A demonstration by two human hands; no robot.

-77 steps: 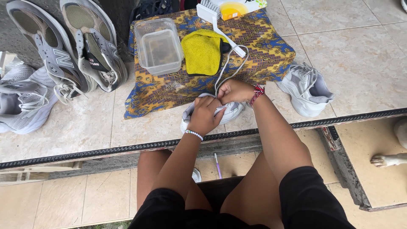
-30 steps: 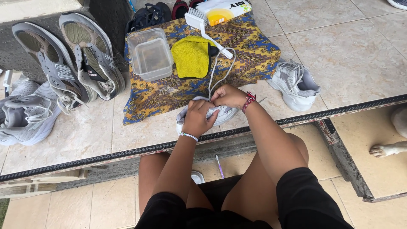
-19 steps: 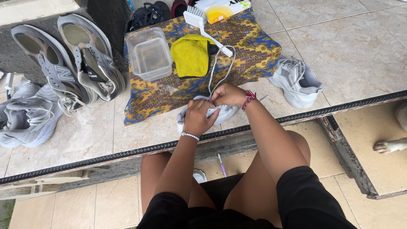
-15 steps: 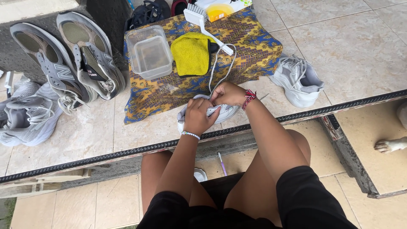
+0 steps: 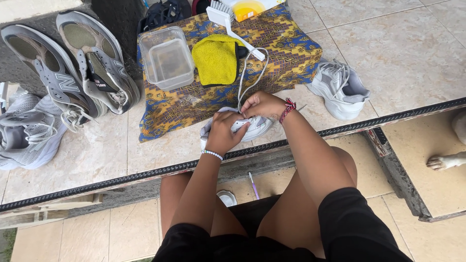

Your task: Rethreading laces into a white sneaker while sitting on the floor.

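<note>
A white sneaker [image 5: 252,127] lies on the tiled ledge just in front of me, mostly hidden under my hands. My left hand [image 5: 224,132] grips its near side and holds it down. My right hand [image 5: 262,103] pinches a white shoelace [image 5: 252,73] at the shoe's top; the lace loops away over the patterned yellow and blue cloth [image 5: 213,97]. On that cloth sit a folded yellow rag [image 5: 216,59], a clear plastic tub [image 5: 166,57] and a white brush [image 5: 228,19].
A second white sneaker [image 5: 337,88] stands to the right on the tiles. Two grey sneakers [image 5: 73,68] lean against a dark wall at the left, with paler ones [image 5: 26,133] below them. An animal's paw [image 5: 444,160] shows at the right edge. A purple pen [image 5: 254,185] lies below.
My hands have stayed on the sneaker, with the right hand still working the lace. The camera has shifted slightly; nothing else has moved.
</note>
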